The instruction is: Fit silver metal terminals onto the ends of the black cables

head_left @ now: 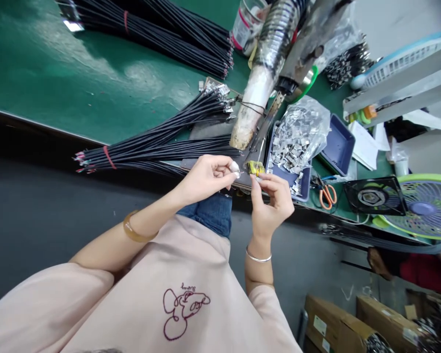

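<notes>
My left hand (210,177) is closed in a pinch at the bench edge, with white covers on the fingertips. A thin, light strand shows at its fingertips; what else it holds is hidden. Just to the right, my right hand (274,196) pinches something too small to name, beside a yellow block (255,167). The fingertips of both hands are a short gap apart. Above them, a thin metal-tipped tool (267,122) points down towards the yellow block. Black cables (169,151), banded in red, lie left of my hands, with metal connectors (220,93) on some ends.
A hose with a white nozzle (252,100) hangs close above my hands. Right of them stands a blue tray (304,189) of small metal connectors, then orange-handled scissors (328,196) and fans (422,208). More black cables (161,34) lie at the back; cardboard boxes (330,318) stand below.
</notes>
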A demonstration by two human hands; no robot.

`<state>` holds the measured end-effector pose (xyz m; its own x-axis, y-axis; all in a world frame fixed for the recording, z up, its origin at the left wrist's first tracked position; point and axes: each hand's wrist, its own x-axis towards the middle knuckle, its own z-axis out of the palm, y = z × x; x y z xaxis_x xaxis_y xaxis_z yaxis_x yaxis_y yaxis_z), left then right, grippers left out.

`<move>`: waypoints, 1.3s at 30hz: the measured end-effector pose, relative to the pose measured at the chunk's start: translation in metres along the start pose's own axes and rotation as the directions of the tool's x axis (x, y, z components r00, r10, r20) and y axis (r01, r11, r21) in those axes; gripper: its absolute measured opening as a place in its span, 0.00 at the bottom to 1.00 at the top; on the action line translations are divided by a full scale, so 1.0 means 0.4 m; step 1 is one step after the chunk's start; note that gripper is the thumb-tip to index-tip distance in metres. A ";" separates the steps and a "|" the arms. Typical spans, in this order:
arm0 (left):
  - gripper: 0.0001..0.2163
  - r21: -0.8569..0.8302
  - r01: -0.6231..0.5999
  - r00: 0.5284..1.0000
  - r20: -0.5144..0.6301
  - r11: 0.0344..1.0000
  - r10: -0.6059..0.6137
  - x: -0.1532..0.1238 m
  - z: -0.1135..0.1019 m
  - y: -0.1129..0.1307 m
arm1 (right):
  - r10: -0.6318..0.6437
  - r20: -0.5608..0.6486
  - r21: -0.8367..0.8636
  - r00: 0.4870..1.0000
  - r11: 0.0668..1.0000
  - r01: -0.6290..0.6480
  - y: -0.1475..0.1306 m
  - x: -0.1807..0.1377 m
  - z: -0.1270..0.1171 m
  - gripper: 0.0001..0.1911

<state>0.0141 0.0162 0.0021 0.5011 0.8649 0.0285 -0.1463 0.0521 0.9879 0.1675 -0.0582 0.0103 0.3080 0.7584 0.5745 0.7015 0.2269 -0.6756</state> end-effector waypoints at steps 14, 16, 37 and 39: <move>0.05 0.184 -0.090 0.994 -0.038 0.979 0.098 -0.020 0.006 -0.003 | 0.200 0.211 0.320 0.957 0.911 -0.261 0.019 -0.007 0.035 0.02; 0.04 0.221 -0.103 0.993 -0.030 0.970 0.112 -0.022 0.007 -0.005 | 0.193 0.233 0.332 0.953 0.906 -0.264 0.022 -0.006 0.033 0.02; 0.05 -0.026 0.047 0.999 -0.012 0.999 -0.047 -0.011 0.002 0.013 | 0.003 -0.055 0.169 0.999 0.986 0.006 0.001 -0.030 0.034 0.05; 0.05 -0.013 0.058 0.998 0.007 0.998 -0.058 -0.010 0.000 0.015 | 0.132 -0.006 0.274 0.991 0.954 -0.125 0.001 -0.024 0.035 0.02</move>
<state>0.0113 0.0130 0.0079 0.5146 0.8570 -0.0273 -0.1281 0.1083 0.9858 0.1559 -0.0568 -0.0020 0.4021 0.7778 0.4830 0.4543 0.2885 -0.8428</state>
